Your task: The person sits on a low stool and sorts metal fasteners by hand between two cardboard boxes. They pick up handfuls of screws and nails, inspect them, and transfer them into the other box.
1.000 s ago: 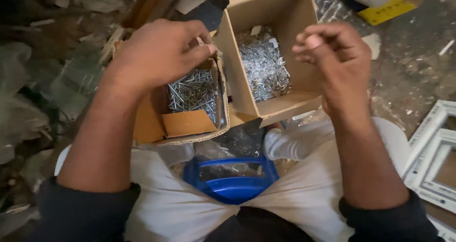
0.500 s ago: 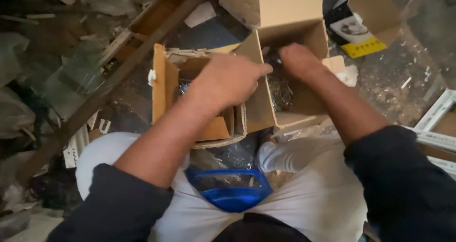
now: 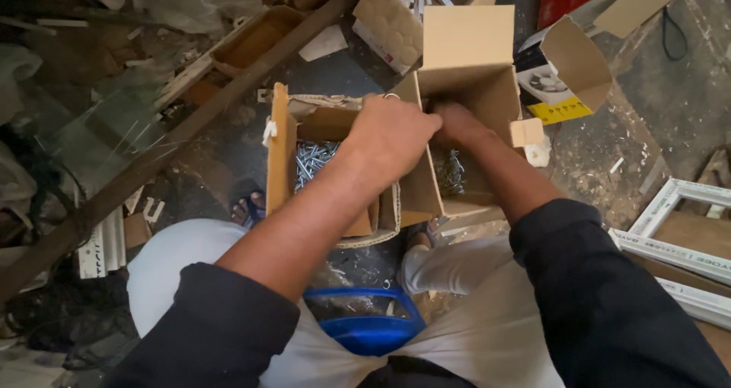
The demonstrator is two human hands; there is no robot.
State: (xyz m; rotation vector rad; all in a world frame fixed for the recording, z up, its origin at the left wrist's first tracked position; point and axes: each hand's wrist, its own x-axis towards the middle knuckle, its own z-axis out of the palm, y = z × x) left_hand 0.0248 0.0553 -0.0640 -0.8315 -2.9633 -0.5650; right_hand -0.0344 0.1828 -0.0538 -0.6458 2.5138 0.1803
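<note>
Cardboard box (image 3: 466,53) upright, mouth upward

Right hand (image 3: 457,125) fingertips hidden behind the left hand (image 3: 392,137) and down inside the right cardboard box (image 3: 464,76), so whatever it grips, probably screws (image 3: 451,171), can't be told; blue stool (image 3: 365,331) mostly covered by the legs; white frame (image 3: 678,236) cut off at right edge.

Left hand (image 3: 392,138) palm-down, right hand (image 3: 457,121) just beside, both forearms extended forward.
</note>
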